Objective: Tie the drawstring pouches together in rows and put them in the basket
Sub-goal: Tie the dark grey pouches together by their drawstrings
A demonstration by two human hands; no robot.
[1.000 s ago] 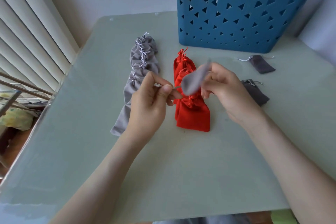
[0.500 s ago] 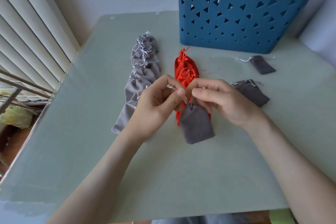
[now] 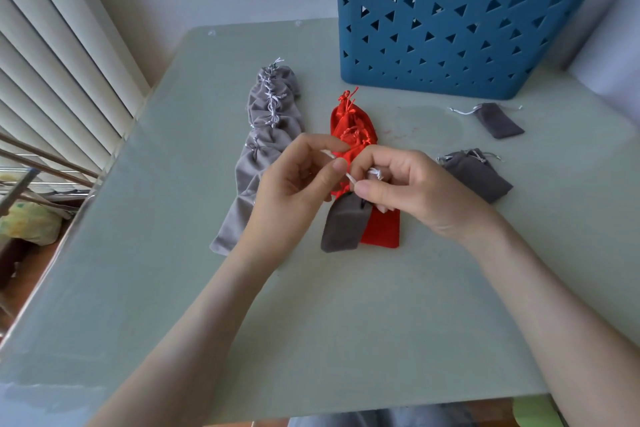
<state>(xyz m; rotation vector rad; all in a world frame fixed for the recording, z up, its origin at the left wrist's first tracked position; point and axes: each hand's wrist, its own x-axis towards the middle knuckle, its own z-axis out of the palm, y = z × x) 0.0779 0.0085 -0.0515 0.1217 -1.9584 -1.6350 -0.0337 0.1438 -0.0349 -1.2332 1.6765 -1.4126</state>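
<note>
Here, both hands meet above the middle of the pale green table (image 3: 346, 322). The left hand (image 3: 291, 198) pinches a thin white drawstring cord (image 3: 350, 179) between thumb and forefinger, the other fingers curled in behind. The right hand (image 3: 415, 191) pinches the same cord just beside it, thumb laid flat and fingers bent under, with a small loop of cord showing by the knuckles. From that grip a small dark grey fabric drawstring pouch (image 3: 341, 225) hangs down, tilted, its mouth hidden by the right thumb.

Beneath the hands lies a row of red satin pouches (image 3: 381, 229) tied together. The hands cover its middle, and the dark grey pouch overlaps its near left edge. To the left is a longer row of light grey fabric pouches (image 3: 270, 128) knotted with pale cords, its near part partly behind the left wrist.

At the far side of the table stands a blue plastic basket with triangular cut-outs (image 3: 450, 45), well apart from the hands. Two loose dark grey pouches lie to the right: one (image 3: 479, 177) just beyond the right hand, another (image 3: 500, 121) nearer the basket. White slatted blinds (image 3: 52, 55) run along the left.
</note>
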